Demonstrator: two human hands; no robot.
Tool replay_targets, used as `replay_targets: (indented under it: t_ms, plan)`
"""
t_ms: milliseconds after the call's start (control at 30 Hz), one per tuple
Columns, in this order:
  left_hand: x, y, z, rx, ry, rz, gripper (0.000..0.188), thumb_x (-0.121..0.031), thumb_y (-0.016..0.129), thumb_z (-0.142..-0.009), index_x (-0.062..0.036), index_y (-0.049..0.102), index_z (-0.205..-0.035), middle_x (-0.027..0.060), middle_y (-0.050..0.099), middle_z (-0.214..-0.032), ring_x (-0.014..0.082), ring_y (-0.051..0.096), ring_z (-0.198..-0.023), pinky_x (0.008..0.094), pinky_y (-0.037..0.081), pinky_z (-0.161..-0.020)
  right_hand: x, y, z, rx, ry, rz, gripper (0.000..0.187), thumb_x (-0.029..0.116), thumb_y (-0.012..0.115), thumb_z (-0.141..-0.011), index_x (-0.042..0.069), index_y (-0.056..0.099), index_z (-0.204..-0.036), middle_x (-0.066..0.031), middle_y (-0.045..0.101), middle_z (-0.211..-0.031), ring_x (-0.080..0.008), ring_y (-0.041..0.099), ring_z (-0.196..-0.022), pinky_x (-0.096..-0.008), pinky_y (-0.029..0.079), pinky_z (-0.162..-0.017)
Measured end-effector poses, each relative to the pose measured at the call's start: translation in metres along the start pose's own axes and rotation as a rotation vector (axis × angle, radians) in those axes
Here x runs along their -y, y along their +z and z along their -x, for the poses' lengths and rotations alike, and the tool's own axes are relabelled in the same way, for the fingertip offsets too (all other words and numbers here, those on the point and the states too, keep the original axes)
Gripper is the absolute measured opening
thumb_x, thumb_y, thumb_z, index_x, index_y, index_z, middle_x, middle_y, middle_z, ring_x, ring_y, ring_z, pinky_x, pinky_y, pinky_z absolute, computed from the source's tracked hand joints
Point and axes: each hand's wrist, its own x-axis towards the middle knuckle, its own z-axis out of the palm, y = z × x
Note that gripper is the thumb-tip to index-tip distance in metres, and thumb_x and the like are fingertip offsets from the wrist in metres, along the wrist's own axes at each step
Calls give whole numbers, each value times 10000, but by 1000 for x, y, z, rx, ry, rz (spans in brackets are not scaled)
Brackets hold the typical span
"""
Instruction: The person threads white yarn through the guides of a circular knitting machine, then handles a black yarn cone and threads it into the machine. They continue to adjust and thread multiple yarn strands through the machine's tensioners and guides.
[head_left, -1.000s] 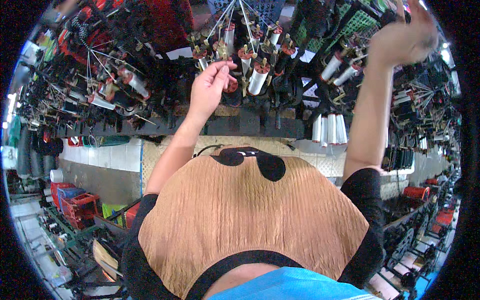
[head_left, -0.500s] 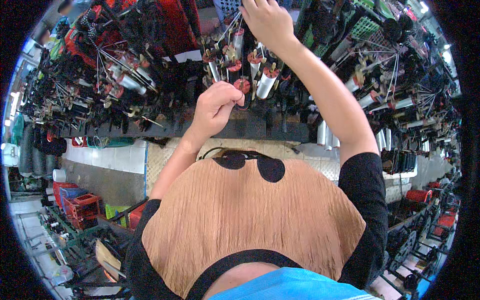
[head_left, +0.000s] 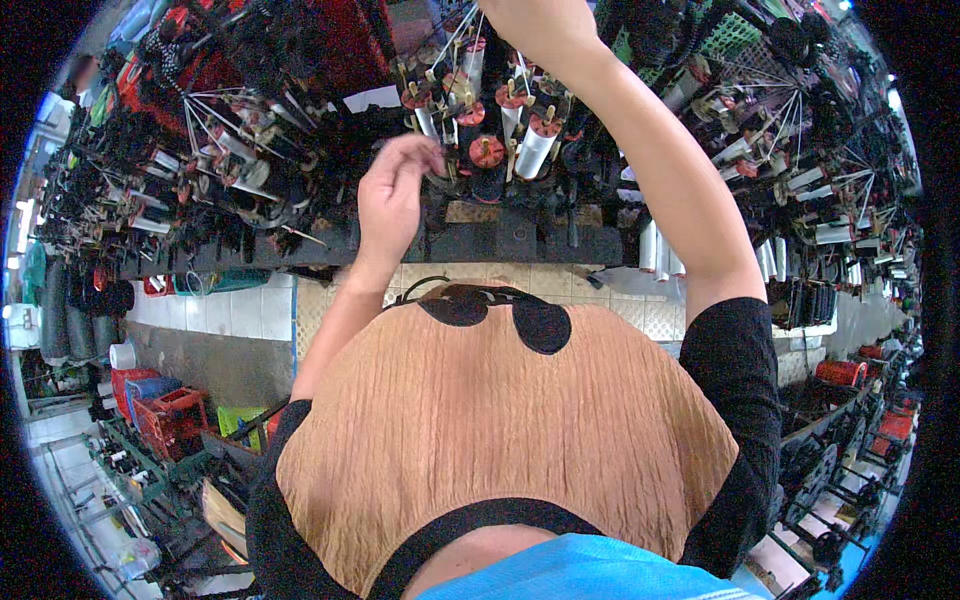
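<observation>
My left hand (head_left: 392, 190) is raised beside a cluster of upright bobbins on a dark machine. Its fingers are curled loosely and smeared by motion, so I cannot tell whether they hold anything. Just to their right stands a bobbin with a red top (head_left: 487, 152). Further right is a white-wound bobbin (head_left: 537, 150), tilted slightly. My right hand (head_left: 545, 35) reaches over the machine at the top edge, where its fingers are out of the picture. White threads (head_left: 455, 42) rise from the bobbins close to that hand.
A dark machine rail (head_left: 480, 243) runs across in front of me. More bobbins with fanned threads (head_left: 215, 125) stand at left, and others (head_left: 800, 180) at right. Red crates (head_left: 170, 420) sit at lower left. White cylinders (head_left: 660, 250) hang below my right forearm.
My left hand has moved left and up, off the red-topped bobbin where its fingers were pinched. My right hand has gone further up, its fingers leaving the picture.
</observation>
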Motion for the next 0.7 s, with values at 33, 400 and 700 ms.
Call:
replay_targets:
  t_ms: [33, 400, 700]
  plan:
    - [14, 6, 1, 20, -13, -101, 209, 8, 532, -869, -3, 586, -1071, 92, 610, -879, 174, 599, -794, 282, 487, -743, -2, -7, 4, -43, 130, -160, 197, 223, 523, -926, 34, 579, -914, -123, 661, -878, -296, 685, -760, -421, 545, -615]
    - [-32, 22, -51, -17, 170, -365, 477, -289, 797, -787, -21, 617, -1138, 111, 723, -1003, 203, 680, -868, 341, 515, -834, -7, -44, 139, -317, 836, -1121, 287, 298, 574, -995, 19, 641, -979, -27, 604, -786, -107, 539, -695, -247, 435, -618]
    - [-80, 6, -7, -196, -469, 687, 398, -207, 635, -902, -93, 539, -1271, 66, 627, -1153, 232, 617, -1073, 425, 545, -908, 27, -17, 167, -32, 948, -1745, 251, 243, 541, -1013, 47, 690, -1061, 66, 559, -758, 4, 374, -543, -180, 267, -472]
